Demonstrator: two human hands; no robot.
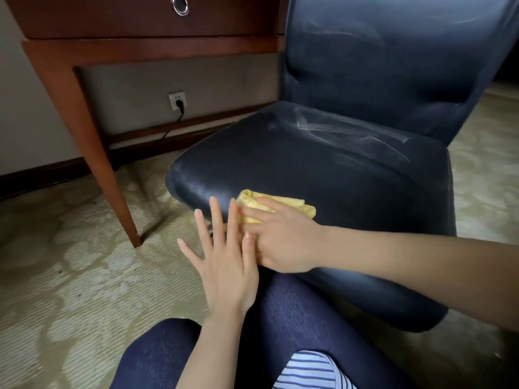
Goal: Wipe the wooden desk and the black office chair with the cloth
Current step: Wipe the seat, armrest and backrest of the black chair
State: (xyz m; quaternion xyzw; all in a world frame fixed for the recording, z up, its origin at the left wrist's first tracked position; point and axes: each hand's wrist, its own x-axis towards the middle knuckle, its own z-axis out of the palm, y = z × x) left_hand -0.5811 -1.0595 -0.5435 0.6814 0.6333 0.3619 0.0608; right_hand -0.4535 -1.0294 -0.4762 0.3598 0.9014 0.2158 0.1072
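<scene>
On the patterned carpet (70, 276) beside the wooden desk (146, 46), the black office chair (365, 169) fills most of the view, its seat turned toward the person, which puts the front edge within easy reach from a low position. Pale streaks run across the rear of the seat and the upper backrest; they look like marks from wiping or dust not yet cleared, though which cannot be told. The desk stands behind and to the left, with a ring-pull drawer (181, 5) at the top of the frame and one slanting leg down on the carpet; a plug sits in the wall socket (177, 101) beneath it. The person's legs in dark trousers (295, 318) sit close against the chair's front, probably to work near the seat. The right hand (283, 240) reaches in from the right, forearm level, and lies over the folded yellow cloth (252, 204) at the seat's front left corner; its grip is partly curled, fingers bent over the cloth and pressing it down, as suits a wiping stroke. The left hand (224, 265) comes up from below with fingers straight and spread, holding nothing, its fingertips at the seat edge just beside the cloth, likely to steady the chair.
</scene>
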